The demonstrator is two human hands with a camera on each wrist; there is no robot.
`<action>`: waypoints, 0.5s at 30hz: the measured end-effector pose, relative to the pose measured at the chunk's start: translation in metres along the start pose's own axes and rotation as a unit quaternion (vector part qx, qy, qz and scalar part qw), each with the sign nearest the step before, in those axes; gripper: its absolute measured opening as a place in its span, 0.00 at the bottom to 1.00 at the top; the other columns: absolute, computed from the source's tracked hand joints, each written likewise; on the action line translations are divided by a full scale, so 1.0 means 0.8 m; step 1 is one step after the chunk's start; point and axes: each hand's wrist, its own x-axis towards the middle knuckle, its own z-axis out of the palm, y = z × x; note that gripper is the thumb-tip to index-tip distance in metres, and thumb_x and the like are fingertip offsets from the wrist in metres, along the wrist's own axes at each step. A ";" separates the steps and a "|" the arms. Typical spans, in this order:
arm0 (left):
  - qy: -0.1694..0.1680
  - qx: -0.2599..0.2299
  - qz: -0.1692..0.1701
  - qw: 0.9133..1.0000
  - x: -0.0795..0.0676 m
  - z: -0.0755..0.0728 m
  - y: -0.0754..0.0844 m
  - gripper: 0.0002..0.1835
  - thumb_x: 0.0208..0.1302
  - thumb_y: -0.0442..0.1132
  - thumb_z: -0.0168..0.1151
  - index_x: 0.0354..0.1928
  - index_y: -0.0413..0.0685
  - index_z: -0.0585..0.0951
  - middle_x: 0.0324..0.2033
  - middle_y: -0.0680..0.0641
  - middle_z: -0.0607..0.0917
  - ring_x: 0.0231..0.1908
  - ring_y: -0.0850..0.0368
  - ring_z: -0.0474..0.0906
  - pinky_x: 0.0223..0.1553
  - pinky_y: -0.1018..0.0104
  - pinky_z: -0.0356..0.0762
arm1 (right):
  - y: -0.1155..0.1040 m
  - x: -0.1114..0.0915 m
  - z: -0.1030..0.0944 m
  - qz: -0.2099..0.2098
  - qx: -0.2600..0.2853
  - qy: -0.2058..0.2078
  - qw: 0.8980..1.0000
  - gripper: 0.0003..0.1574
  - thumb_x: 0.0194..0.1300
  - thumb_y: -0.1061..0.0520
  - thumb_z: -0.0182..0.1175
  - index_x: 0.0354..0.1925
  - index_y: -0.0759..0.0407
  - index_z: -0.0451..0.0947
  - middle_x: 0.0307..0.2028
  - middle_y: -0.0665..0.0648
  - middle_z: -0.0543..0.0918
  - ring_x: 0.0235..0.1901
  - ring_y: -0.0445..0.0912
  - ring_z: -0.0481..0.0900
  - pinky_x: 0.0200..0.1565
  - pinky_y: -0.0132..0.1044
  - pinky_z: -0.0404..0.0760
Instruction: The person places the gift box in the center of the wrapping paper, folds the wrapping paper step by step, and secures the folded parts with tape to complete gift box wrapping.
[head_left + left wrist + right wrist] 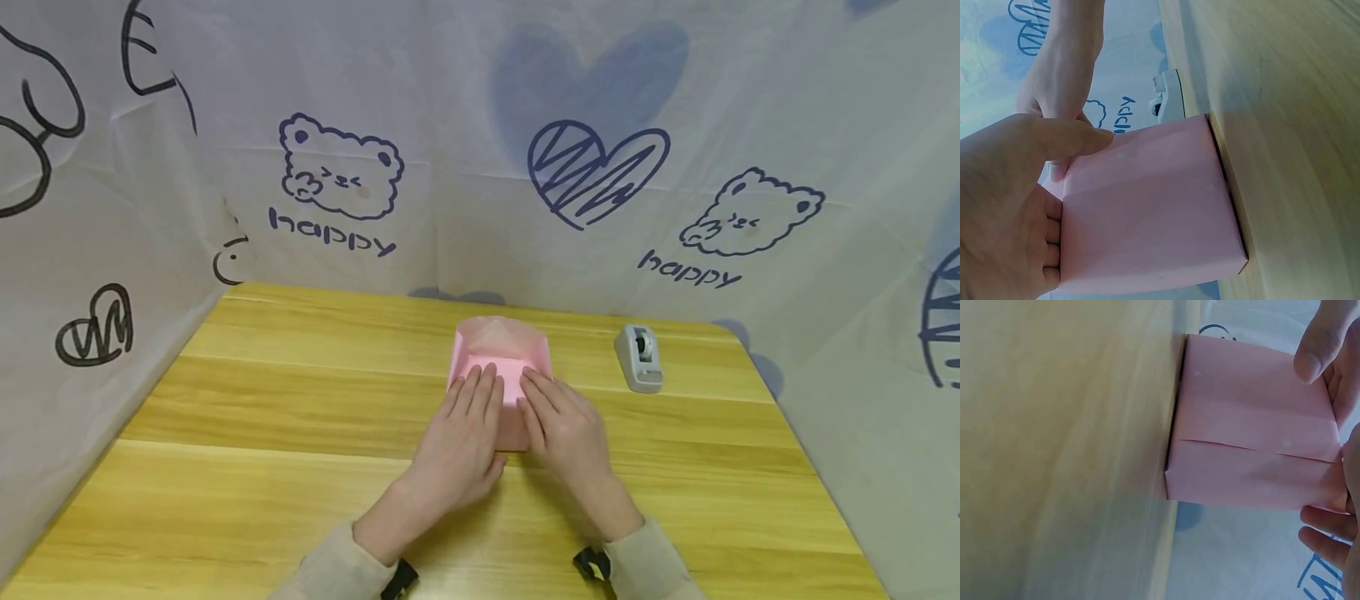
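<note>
A pink paper box (pixel 513 435) stands on the table, its far flap (pixel 501 335) raised and its near face toward me. My left hand (pixel 457 450) lies over the near top edge with its fingers straight and side by side. The left wrist view shows its thumb (pixel 1088 140) by the upper edge of the near face (pixel 1141 206). At the right side of the box, my right hand (pixel 573 437) touches the top with extended fingers. A horizontal slit or seam crosses the near face. Both hands hide part of the box top.
A light grey tape dispenser (pixel 639 358) stands to the right of the box, toward the back of the wooden table (pixel 285 417). Behind and beside the table hang white cloths (pixel 465 208) printed with bears and hearts.
</note>
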 end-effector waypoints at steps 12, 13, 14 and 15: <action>0.158 -0.114 0.002 0.981 0.008 -0.015 -0.016 0.33 0.60 0.47 0.56 0.63 0.34 0.67 0.64 0.36 0.68 0.66 0.42 0.61 0.66 0.51 0.60 | -0.003 0.001 -0.002 -0.005 -0.008 -0.019 1.000 0.21 0.68 0.53 0.53 0.49 0.66 0.81 0.49 0.60 0.83 0.46 0.53 0.83 0.50 0.45 0.79; 0.190 -0.129 -0.003 0.973 0.009 -0.017 -0.021 0.29 0.60 0.46 0.56 0.60 0.35 0.70 0.61 0.38 0.71 0.63 0.43 0.65 0.63 0.51 0.64 | -0.003 0.001 -0.002 -0.006 -0.008 -0.017 1.000 0.21 0.68 0.53 0.53 0.49 0.66 0.82 0.49 0.60 0.83 0.45 0.54 0.83 0.49 0.46 0.80; 0.223 -0.141 -0.011 0.964 0.011 -0.018 -0.026 0.26 0.60 0.45 0.56 0.57 0.36 0.73 0.57 0.39 0.74 0.60 0.44 0.69 0.60 0.52 0.68 | -0.003 0.001 -0.001 -0.007 -0.010 -0.015 1.000 0.21 0.68 0.53 0.53 0.49 0.66 0.82 0.49 0.60 0.83 0.45 0.54 0.83 0.49 0.46 0.80; 0.257 -0.152 -0.021 0.954 0.012 -0.019 -0.032 0.22 0.60 0.44 0.55 0.52 0.37 0.75 0.52 0.40 0.77 0.55 0.45 0.72 0.55 0.54 0.72 | -0.003 0.001 -0.001 -0.007 -0.011 -0.015 1.000 0.21 0.68 0.53 0.53 0.49 0.65 0.82 0.49 0.60 0.83 0.45 0.54 0.83 0.48 0.46 0.80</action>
